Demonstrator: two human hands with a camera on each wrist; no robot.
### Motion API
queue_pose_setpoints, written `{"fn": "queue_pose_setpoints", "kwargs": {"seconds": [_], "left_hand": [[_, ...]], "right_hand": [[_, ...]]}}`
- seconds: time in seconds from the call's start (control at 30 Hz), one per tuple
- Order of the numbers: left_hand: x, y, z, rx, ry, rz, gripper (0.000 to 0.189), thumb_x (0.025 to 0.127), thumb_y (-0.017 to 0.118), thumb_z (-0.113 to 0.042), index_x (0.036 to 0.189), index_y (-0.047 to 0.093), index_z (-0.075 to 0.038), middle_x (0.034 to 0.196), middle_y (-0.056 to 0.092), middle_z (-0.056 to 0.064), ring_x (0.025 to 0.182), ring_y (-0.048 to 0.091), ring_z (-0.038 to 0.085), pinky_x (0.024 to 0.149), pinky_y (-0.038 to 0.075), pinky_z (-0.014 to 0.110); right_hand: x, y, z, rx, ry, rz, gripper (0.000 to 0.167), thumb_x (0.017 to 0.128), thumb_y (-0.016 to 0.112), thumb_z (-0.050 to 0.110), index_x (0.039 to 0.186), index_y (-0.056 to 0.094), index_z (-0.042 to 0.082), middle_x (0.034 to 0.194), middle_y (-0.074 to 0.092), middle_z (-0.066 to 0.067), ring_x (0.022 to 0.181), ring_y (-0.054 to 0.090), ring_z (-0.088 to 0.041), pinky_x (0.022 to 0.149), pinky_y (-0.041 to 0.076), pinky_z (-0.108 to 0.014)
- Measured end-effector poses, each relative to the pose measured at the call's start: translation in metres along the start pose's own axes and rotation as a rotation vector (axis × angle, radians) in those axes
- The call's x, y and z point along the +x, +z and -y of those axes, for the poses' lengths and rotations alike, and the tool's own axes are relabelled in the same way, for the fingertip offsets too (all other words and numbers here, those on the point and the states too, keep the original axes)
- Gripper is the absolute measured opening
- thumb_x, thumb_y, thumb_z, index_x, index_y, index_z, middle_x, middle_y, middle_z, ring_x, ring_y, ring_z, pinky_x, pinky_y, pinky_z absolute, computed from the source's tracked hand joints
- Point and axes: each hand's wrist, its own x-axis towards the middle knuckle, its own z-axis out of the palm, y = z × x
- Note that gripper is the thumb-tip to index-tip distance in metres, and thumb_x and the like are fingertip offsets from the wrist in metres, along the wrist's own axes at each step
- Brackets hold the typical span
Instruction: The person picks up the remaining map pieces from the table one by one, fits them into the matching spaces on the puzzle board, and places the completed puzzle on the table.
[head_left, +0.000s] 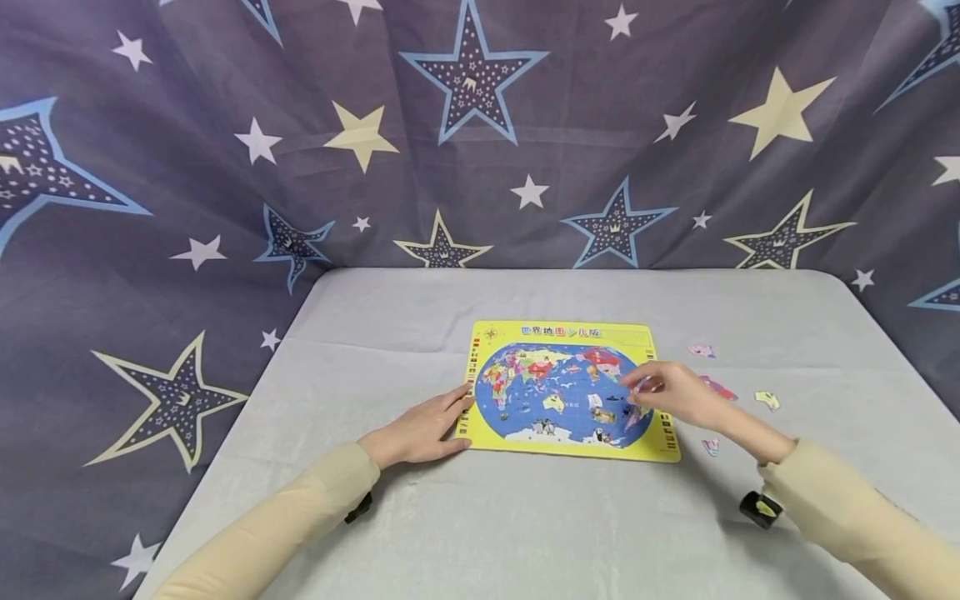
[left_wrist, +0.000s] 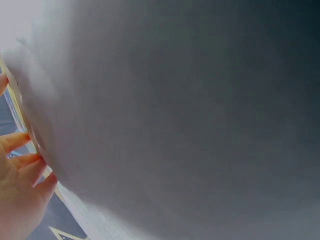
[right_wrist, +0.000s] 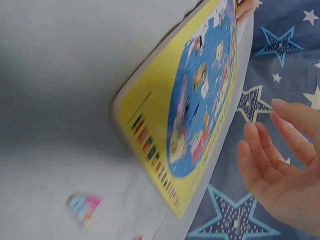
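A world map puzzle board [head_left: 570,455] with a yellow border and blue oceans lies on the table, colourful land pieces and animal pictures across it. My left hand [head_left: 427,427] rests along the board's left edge, fingers spread and mostly straight. Over the right part of the map is my right hand [head_left: 671,392], its thumb and fingers loosely bent. In the right wrist view nothing shows between the fingertips of this right hand [right_wrist: 285,160], and they stand apart from one another. The left wrist view catches the left hand [left_wrist: 22,185] only at its edge, fingertips at the board's rim.
Several loose puzzle pieces lie right of the board: a pink one [head_left: 702,351] at the back, a red one [head_left: 718,387] by the right wrist, a yellowish one [head_left: 767,401] and a small pink-blue one [head_left: 711,447]. A star-patterned curtain [head_left: 525,225] hangs behind the grey-covered table [head_left: 525,533].
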Motion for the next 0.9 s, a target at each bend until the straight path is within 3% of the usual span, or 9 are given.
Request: {"fn": "queue_pose_setpoints", "kwargs": {"seconds": [0.27, 0.63, 0.9], "left_hand": [[0.000, 0.000, 0.001, 0.005, -0.003, -0.001, 0.068, 0.088, 0.044, -0.047, 0.139, 0.026, -0.005, 0.147, 0.012, 0.011, 0.131, 0.022, 0.024, 0.105, 0.025, 0.036], [0.001, 0.000, 0.001, 0.010, 0.000, 0.004, 0.068, 0.089, 0.043, -0.047, 0.140, 0.025, -0.006, 0.147, 0.012, 0.011, 0.131, 0.022, 0.024, 0.104, 0.026, 0.036], [0.000, -0.001, 0.000, 0.004, -0.007, 0.006, 0.069, 0.088, 0.044, -0.047, 0.140, 0.025, -0.005, 0.147, 0.012, 0.011, 0.131, 0.021, 0.024, 0.105, 0.025, 0.036]], "right_hand": [[-0.021, -0.013, -0.013, -0.015, 0.003, -0.018, 0.021, 0.078, 0.062, 0.000, 0.098, 0.063, -0.006, 0.095, 0.062, -0.018, 0.076, 0.057, -0.016, 0.064, 0.050, -0.022], [-0.049, -0.017, -0.036, -0.025, 0.020, -0.002, 0.023, 0.076, 0.066, 0.003, 0.097, 0.063, -0.005, 0.094, 0.061, -0.016, 0.072, 0.057, -0.008, 0.056, 0.050, -0.022], [-0.062, -0.020, -0.052, -0.058, -0.036, 0.009, 0.026, 0.071, 0.068, -0.001, 0.095, 0.062, -0.008, 0.093, 0.062, -0.019, 0.072, 0.058, -0.010, 0.059, 0.050, -0.022]]}}
